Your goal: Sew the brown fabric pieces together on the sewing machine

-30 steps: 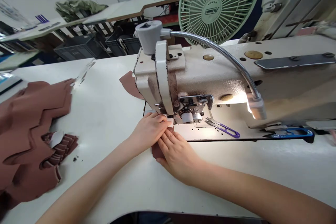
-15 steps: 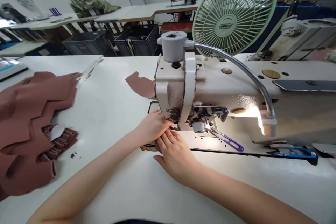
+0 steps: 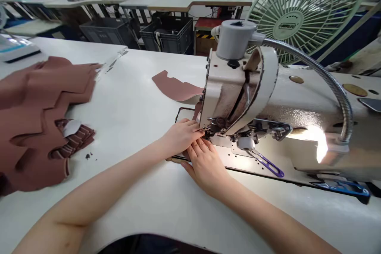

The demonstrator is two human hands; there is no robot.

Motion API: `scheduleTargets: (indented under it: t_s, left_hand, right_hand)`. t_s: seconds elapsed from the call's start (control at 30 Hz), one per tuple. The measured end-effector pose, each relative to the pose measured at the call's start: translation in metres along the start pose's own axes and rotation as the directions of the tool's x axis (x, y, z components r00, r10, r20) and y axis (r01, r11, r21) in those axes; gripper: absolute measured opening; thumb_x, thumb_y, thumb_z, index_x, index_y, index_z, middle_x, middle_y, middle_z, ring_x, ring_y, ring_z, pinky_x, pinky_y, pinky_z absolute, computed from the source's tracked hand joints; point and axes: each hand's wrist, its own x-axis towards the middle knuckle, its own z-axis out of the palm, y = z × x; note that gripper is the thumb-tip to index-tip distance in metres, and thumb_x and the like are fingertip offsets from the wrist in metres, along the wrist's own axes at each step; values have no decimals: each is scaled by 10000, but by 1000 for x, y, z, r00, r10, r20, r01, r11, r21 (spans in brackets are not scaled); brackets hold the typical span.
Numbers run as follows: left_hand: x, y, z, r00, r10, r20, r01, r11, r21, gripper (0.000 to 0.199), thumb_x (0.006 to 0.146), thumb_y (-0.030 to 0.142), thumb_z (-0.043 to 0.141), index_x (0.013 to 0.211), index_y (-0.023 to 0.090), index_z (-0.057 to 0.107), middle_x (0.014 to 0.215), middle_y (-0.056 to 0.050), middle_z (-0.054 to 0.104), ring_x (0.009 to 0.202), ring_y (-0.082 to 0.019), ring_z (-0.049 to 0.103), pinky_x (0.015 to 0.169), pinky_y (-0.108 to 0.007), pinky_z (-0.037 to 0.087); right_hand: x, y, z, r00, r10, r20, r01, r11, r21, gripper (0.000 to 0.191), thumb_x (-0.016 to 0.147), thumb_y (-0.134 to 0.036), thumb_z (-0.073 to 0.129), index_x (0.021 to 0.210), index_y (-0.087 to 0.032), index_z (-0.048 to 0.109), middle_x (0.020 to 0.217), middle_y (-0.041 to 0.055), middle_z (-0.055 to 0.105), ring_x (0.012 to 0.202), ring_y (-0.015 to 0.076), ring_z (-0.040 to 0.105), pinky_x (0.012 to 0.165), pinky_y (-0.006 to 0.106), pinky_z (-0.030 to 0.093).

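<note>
Two black plastic crates (image 3: 166,35) sit under the far table, one with some pale strappy stuff inside, hard to make out; a green fan (image 3: 303,8) stands behind the sewing machine (image 3: 238,87). Left hand (image 3: 181,137) and right hand (image 3: 205,168) sit half open on a brown fabric piece (image 3: 187,154) under the machine head, can't tell if they're pinching it; purple-handled thread snips (image 3: 268,164) lie just beside on the machine bed.
</note>
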Motion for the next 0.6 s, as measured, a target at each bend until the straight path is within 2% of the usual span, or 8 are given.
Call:
scheduleTargets:
  t_s: [0.27,0.4,0.43,0.5,0.6]
  left_hand:
    - [0,5,2,1000,2,-3,-2,1000,-13,205,929,168,469,997,205,659,958,-32,667,913,-165,566,830,-302,372]
    - [0,-7,3,998,-16,-54,14,999,-37,241,920,174,451,998,232,672,1012,-28,666,976,-169,566,874,-299,375]
    - [0,-15,3,996,-47,-80,43,998,-43,247,920,192,447,1017,235,670,1063,-38,657,1036,-181,555,905,-303,371]
    - [0,-32,4,974,-181,-139,176,983,-46,304,927,243,431,1168,225,614,1261,-73,578,1212,-217,471,988,-330,344]
    - [0,-54,6,889,-442,-116,438,897,-60,529,956,387,385,1442,185,330,1504,-100,330,1404,-246,237,1085,-392,269]
  right_hand:
    - [-1,0,-1,999,2,35,-2,1000,-15,429,955,-357,432,1246,-66,552,1255,170,592,1189,312,494,1014,454,369]
    - [-1,2,1,999,-5,44,6,1000,-18,473,954,-330,422,1323,-40,489,1342,184,528,1264,311,437,1023,456,359]
    - [-1,2,2,999,-5,48,6,1000,-19,487,953,-324,421,1345,-38,467,1384,184,484,1293,308,409,1026,456,356]
    - [-1,3,2,999,-4,54,5,1000,-14,507,953,-318,406,1380,-45,428,1452,175,393,1344,292,348,1024,450,362]
    - [-2,5,2,998,-3,56,3,1000,1,500,963,-312,366,1393,-61,417,1473,155,355,1369,265,316,1015,438,376]
